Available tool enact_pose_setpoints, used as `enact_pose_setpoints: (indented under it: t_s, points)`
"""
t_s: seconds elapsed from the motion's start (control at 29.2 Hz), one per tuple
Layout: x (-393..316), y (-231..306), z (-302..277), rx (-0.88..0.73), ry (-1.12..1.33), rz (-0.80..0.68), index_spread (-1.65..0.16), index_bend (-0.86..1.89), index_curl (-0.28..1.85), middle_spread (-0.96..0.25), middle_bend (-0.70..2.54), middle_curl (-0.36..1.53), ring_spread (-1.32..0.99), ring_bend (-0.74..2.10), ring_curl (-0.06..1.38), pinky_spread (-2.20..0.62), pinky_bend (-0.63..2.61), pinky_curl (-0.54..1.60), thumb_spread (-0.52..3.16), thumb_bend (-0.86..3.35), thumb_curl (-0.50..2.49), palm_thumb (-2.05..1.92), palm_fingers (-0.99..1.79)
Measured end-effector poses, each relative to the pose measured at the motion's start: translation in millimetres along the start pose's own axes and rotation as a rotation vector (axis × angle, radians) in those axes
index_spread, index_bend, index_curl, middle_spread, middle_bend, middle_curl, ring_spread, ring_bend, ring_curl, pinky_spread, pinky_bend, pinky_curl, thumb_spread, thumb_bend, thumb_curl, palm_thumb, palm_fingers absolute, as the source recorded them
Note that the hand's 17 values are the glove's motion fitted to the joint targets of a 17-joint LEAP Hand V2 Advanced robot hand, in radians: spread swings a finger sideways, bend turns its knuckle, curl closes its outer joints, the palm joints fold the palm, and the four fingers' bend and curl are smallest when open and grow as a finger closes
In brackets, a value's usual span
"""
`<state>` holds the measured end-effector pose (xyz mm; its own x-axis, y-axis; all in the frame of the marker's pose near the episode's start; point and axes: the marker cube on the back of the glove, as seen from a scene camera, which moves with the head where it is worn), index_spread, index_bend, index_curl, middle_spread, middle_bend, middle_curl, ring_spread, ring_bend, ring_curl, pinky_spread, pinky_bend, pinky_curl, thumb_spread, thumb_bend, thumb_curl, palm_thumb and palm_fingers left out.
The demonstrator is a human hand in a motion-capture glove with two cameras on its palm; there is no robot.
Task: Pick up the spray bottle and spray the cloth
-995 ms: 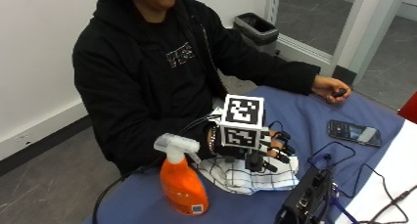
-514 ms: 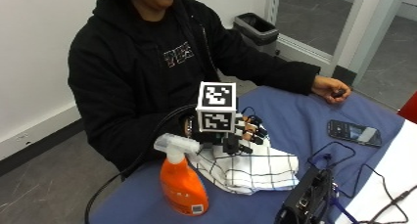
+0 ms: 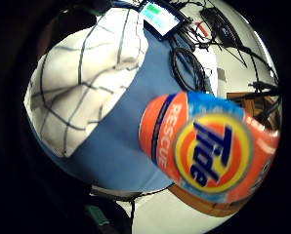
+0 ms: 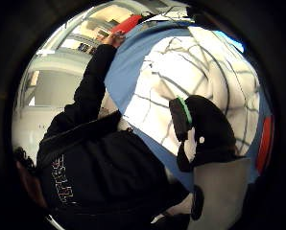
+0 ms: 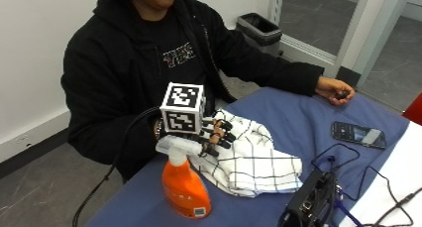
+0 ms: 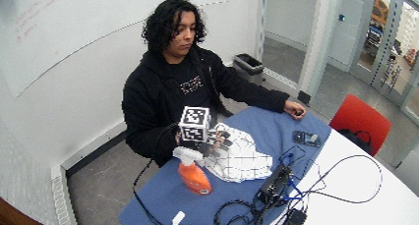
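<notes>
I see the orange spray bottle [image 5: 185, 187] standing on the blue desk [image 5: 310, 118], right beside the checked cloth [image 5: 254, 157]. My gloved right hand [image 5: 214, 135] hovers by its white trigger top — fingers loosely curled, holding nothing. The bottle looks smooth and slippery, maybe heavy with liquid — I'd grab its thin neck.

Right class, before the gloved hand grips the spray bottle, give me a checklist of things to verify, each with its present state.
1. Spray bottle upright on the table: ok.
2. Right hand at the bottle's white trigger head: ok.
3. Fingers wrapped around the bottle: not ok, relaxed.
4. Cloth within spraying range beside the bottle: ok.
5. Nozzle aimed at the cloth: cannot tell.
</notes>
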<state>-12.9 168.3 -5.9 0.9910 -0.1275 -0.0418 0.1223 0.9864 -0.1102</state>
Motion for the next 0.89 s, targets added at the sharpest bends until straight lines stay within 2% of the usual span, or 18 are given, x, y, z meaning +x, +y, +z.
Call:
enact_pose_setpoints:
  t_s: [0.34, 0.55, 0.62, 0.72, 0.89]
  points:
    - [22, 72, -4, -0.033, -0.031, 0.129, -0.38, 0.16, 0.28, -0.05, 0.19, 0.3, -0.04, 0.33, 0.29, 0.24, 0.35, 0.32, 1.29, 0.11, 0.31, 0.63, 0.41]
    - [36, 77, -13, 0.026, -0.035, 0.278, -0.38, 0.15, 0.28, -0.04, 0.19, 0.31, -0.05, 0.33, 0.3, 0.24, 0.36, 0.33, 1.3, 0.09, 0.32, 0.65, 0.45]
    - [49, 97, -22, 0.018, -0.039, 0.289, -0.38, 0.16, 0.28, -0.04, 0.19, 0.31, -0.05, 0.33, 0.3, 0.24, 0.35, 0.33, 1.3, 0.09, 0.32, 0.66, 0.47]
    - [72, 122, -38, 0.005, -0.05, 0.303, -0.37, 0.15, 0.28, -0.04, 0.2, 0.32, -0.06, 0.35, 0.31, 0.23, 0.33, 0.32, 1.31, 0.08, 0.32, 0.66, 0.53]
    - [96, 131, -63, 0.055, -0.034, 0.38, -0.33, 0.23, 0.32, -0.05, 0.26, 0.35, -0.08, 0.36, 0.31, 0.23, 0.22, 0.3, 1.31, 0.06, 0.33, 0.68, 0.72]
